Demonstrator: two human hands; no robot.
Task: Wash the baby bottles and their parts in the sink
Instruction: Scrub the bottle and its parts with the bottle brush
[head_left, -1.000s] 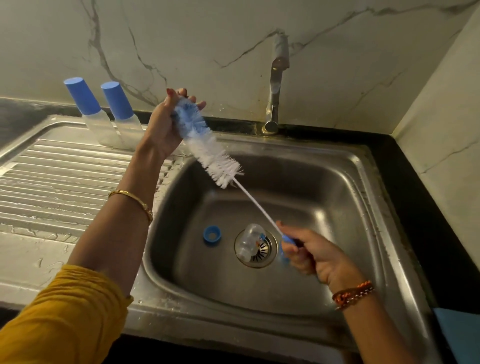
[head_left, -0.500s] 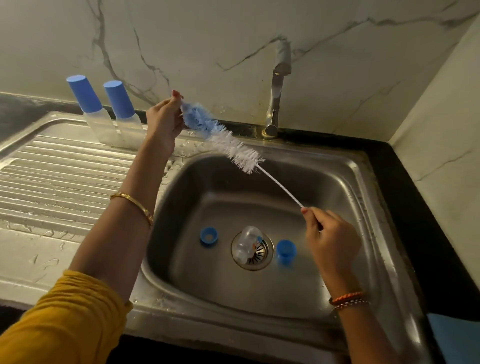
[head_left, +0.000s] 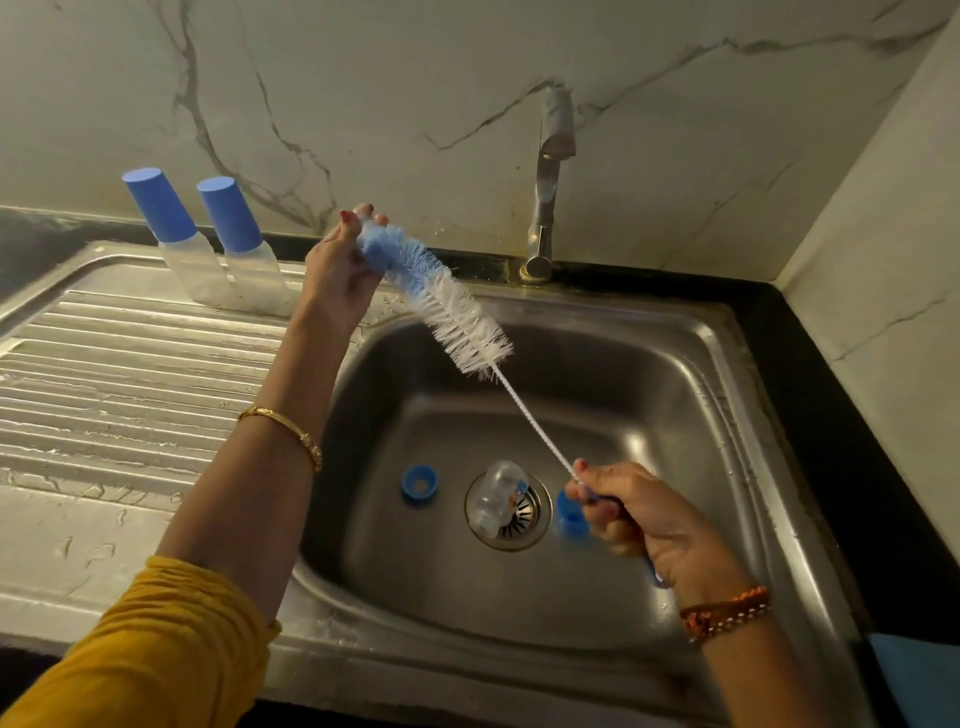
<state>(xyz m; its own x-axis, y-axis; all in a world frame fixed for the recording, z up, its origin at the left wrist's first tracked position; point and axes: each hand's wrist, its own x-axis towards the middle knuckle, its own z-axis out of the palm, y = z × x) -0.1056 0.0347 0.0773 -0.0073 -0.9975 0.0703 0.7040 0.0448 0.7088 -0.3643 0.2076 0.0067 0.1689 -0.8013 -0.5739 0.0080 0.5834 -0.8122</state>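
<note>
A long bottle brush (head_left: 447, 306) with blue and white bristles slants across the steel sink (head_left: 727, 415). My left hand (head_left: 337, 270) grips its blue bristle tip above the sink's back left corner. My right hand (head_left: 639, 514) grips the brush's blue handle low over the basin. A clear baby bottle (head_left: 496, 499) lies on its side over the drain. A blue ring (head_left: 420, 484) sits left of it on the basin floor. A blue cap (head_left: 569, 514) stands to the bottle's right, partly behind my right hand.
Two capped baby bottles (head_left: 171, 239) (head_left: 244, 244) stand on the wet ribbed drainboard (head_left: 104, 374) against the marble wall. The tap (head_left: 550, 171) rises behind the sink with no water running. A blue cloth (head_left: 914, 680) lies at the lower right.
My right hand dropped lower over the basin with the handle, so the brush slants more steeply. My left hand kept hold of the bristle tip and shifted slightly right.
</note>
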